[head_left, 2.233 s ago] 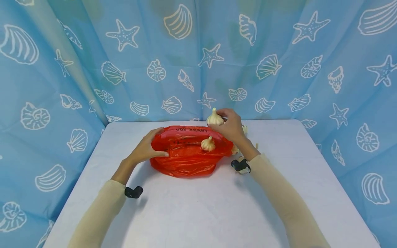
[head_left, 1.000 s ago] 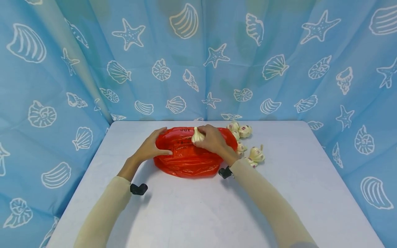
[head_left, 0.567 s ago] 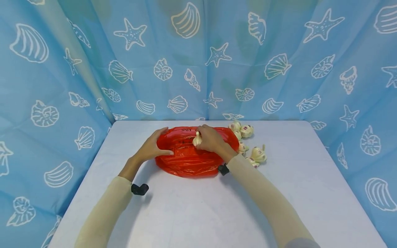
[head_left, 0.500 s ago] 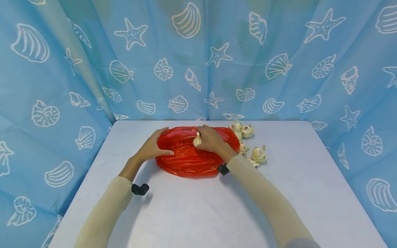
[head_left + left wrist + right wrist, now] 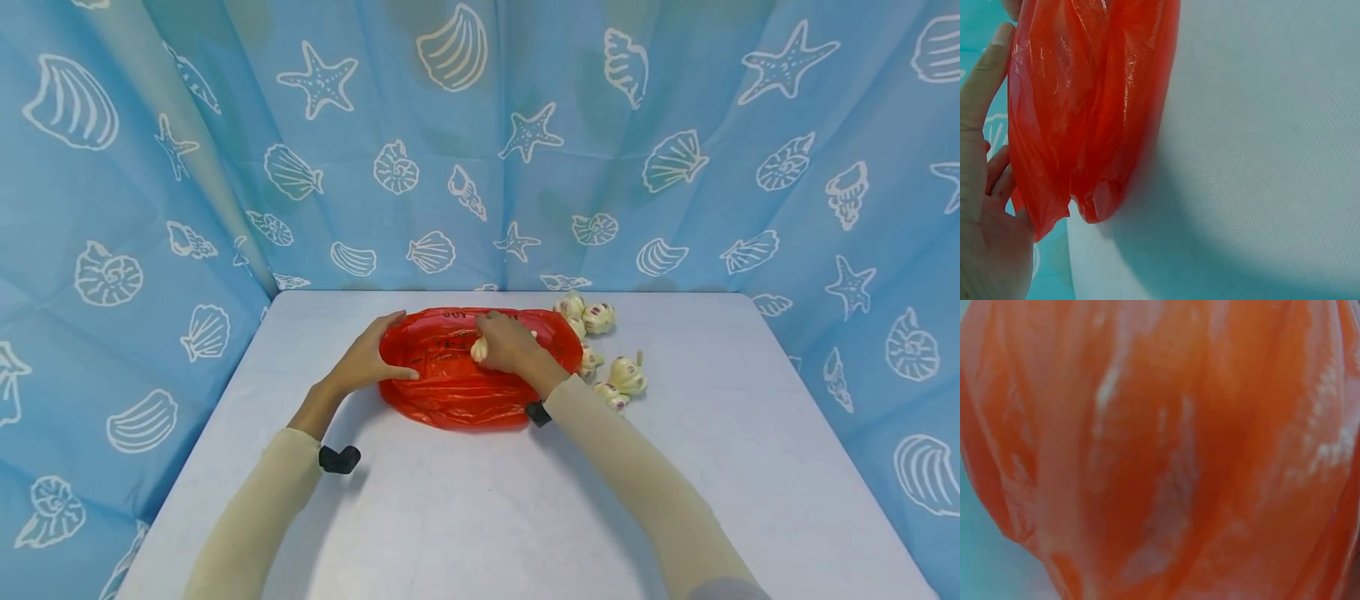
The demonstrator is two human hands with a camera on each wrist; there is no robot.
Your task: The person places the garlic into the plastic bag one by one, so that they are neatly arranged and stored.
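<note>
A red plastic bag (image 5: 450, 400) with dark printed letters lies at the far middle of the table, its mouth facing up. My left hand (image 5: 363, 357) grips the bag's left end, thumb along the near rim and fingers at the back. In the left wrist view, the thumb (image 5: 985, 75) touches the rim of the wrinkled bag. My right hand (image 5: 512, 343) reaches into the mouth and holds a garlic bulb (image 5: 479, 349); some of its fingers are hidden. A pale bit of another bulb (image 5: 534, 333) shows behind that hand. Bag plastic fills the right wrist view, blurred.
Several garlic bulbs (image 5: 628, 377) lie on the white table (image 5: 465, 517), right of the bag. Beyond the table's far edge hangs a blue curtain (image 5: 322, 208) with white shell and starfish prints; it also runs along both sides.
My right hand has moved left and down from above the bag's right part, taking the garlic bulb into the mouth. The left hand keeps its place on the bag.
</note>
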